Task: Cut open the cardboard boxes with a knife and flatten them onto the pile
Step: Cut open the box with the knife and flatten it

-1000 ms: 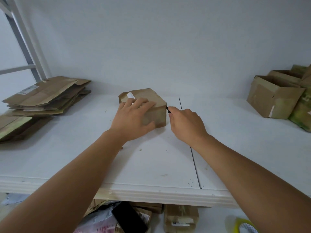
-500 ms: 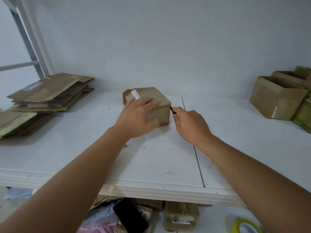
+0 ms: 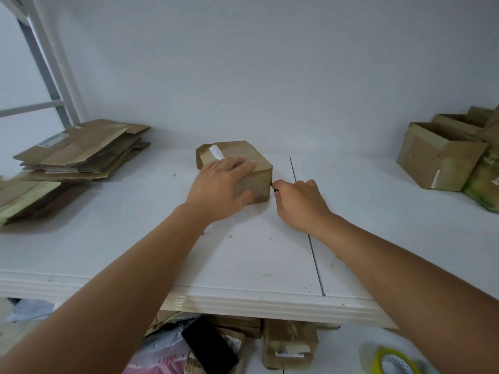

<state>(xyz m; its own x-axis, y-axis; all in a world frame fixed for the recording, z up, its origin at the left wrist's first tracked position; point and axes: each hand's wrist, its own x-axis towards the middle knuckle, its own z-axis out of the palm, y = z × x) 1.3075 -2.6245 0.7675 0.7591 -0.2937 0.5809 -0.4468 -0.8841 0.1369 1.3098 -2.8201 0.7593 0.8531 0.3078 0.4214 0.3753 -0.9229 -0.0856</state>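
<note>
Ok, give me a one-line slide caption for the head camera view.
Left hand steadies a small brown cardboard box while the right hand works a knife at its corner.

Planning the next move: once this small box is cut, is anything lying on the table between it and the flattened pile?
Nothing visible: the white table between the small box and the flattened pile shows only tiny scraps.

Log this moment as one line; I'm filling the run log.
left hand steadies small box | right hand holds knife at corner | pile left
</note>
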